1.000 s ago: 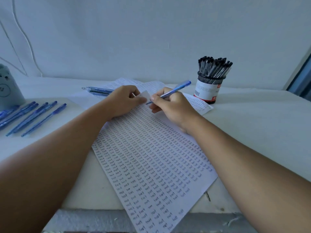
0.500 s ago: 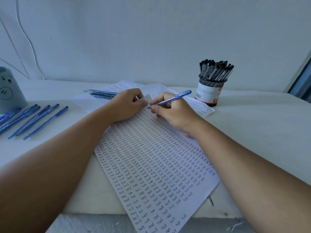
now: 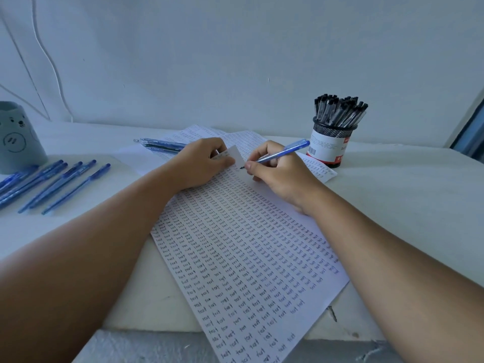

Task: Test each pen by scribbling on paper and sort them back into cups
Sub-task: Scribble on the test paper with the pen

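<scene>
Head view: right hand (image 3: 277, 174) gripping blue pen (image 3: 284, 152); left hand (image 3: 201, 162) pinching perhaps a paper slip (image 3: 235, 154) (black-pen cup (image 3: 330, 145) beyond).

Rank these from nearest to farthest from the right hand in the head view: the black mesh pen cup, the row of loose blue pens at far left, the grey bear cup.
From the right hand:
1. Black mesh pen cup, just beyond and to its right.
2. Row of loose blue pens, far left, past the left arm.
3. Grey bear cup, at the left edge, behind those pens.
</scene>
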The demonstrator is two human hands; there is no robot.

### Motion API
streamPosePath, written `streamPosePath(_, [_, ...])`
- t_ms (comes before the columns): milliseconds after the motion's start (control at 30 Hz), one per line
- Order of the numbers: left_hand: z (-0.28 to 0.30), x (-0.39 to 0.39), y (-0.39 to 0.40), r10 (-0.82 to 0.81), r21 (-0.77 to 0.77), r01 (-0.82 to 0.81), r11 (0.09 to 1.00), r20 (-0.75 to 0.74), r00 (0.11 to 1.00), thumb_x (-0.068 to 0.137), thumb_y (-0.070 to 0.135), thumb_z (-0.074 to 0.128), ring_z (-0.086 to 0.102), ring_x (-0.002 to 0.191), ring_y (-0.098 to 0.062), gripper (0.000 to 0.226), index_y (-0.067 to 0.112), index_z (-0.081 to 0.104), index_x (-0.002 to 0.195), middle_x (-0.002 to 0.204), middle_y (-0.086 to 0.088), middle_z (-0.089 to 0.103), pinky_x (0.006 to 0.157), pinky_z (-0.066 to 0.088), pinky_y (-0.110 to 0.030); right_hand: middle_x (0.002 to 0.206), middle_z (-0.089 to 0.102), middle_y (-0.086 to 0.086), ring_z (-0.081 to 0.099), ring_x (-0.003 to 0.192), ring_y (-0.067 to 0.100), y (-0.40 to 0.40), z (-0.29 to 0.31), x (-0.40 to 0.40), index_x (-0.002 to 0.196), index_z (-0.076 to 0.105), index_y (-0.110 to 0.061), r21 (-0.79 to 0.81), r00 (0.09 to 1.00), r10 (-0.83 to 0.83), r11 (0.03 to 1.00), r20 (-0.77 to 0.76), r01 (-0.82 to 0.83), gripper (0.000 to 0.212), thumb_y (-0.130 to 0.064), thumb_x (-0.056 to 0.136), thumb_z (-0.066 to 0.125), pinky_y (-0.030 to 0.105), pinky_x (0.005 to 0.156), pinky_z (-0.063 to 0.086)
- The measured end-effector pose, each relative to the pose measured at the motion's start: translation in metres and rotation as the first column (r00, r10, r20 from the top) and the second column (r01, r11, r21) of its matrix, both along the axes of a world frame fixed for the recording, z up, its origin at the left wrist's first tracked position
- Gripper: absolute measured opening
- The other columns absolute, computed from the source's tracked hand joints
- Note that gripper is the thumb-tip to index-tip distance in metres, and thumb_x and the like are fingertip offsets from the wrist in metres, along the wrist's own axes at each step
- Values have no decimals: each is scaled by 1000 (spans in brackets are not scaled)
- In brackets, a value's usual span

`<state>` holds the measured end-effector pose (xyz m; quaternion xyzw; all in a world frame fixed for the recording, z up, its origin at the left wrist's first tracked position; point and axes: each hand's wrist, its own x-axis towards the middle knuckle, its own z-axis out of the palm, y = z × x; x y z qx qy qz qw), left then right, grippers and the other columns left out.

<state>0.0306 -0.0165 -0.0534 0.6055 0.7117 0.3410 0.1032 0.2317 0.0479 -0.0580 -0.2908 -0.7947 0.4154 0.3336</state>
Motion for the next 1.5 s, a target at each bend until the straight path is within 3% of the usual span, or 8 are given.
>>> streamPosePath(167, [2, 1, 0, -7, -7, 7, 1000, 14, 1000, 100, 37, 58, 52, 65, -14, 15, 23, 61, 95, 82, 0, 64, 61, 42, -31, 86, 77, -2, 68, 80, 9, 4, 1, -3, 96, 70, -21, -74, 1000, 14, 997, -16, -15, 8, -28, 100, 68, 44, 97, 56])
streamPosePath(300, [-1, 0, 2, 3, -12, -3, 1000, 2, 1000, 98, 41, 61, 51, 64, -14, 18, 25, 60, 90, 77, 1, 61, 60, 40, -30, 78, 74, -11, 68, 78, 8, 9, -2, -10, 95, 68, -23, -54, 1000, 9, 999, 24, -8, 14, -34, 102, 65, 44, 96, 56])
streamPosePath(467, [-1, -2, 4, -4, -10, 4, 1000, -38, 999, 93, 43, 71, 47, 63, -13, 28, 26, 53, 80, 74, 5, 55, 56, 34, -31, 81, 75, -10, 68, 80, 7, 13, -6, -13, 93, 65, -25, -33, 998, 4, 999, 55, -2, 15, -34, 104, 62, 41, 94, 56])
streamPosePath(1500, [-4, 0, 4, 2, -46, -6, 999, -86, 996, 93, 42, 70, 49, 68, -14, 28, 24, 52, 82, 80, 3, 56, 59, 35, -31, 86, 76, -7, 66, 82, 9, 13, -7, -13, 95, 66, -23, -6, 994, -12, 1000, 109, 13, 12, -31, 104, 62, 38, 92, 55])
